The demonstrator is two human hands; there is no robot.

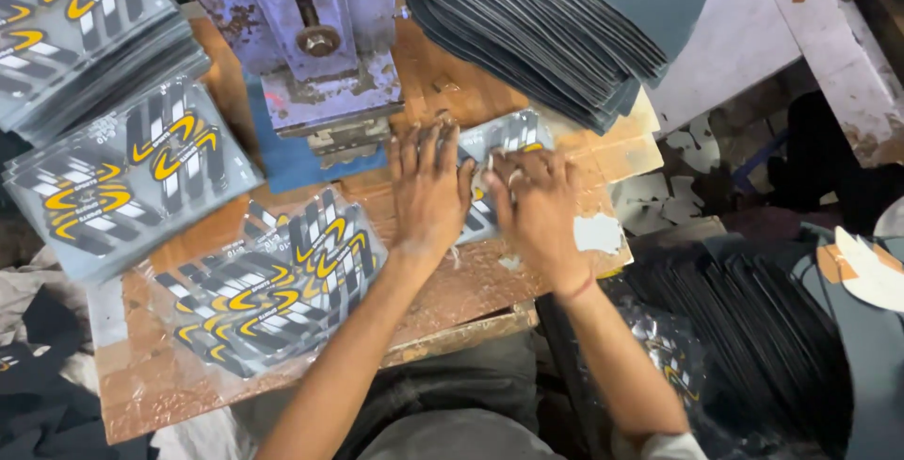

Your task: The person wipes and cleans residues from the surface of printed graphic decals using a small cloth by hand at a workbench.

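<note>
The press [320, 36] at the top centre of the frame is your biggest hazard: heavy cast metal, its blue paint chipped and rusty, with a toothed die hanging just above your fingers. Your knuckles could get caught if the head dropped while you are this close.

Next, the tall stack of plain dark sheets [556, 27] at upper right fans out and overhangs its base; a nudge could send the thin, slick-looking sheets sliding onto the worn wooden table [461, 290].

The printed sheets [273, 281] at lower left, glossy grey with black, white and yellow stripes, sit loosely overlapped near the table's front edge and could slip off.

Smallest, the printed piece [494, 154] at centre lies flat just below the die. Your left hand [428, 192] presses it with fingers spread and flat; your right hand [537, 201] is curled, fingertips pinching its right edge. Uneven pressure might skew it.
</note>
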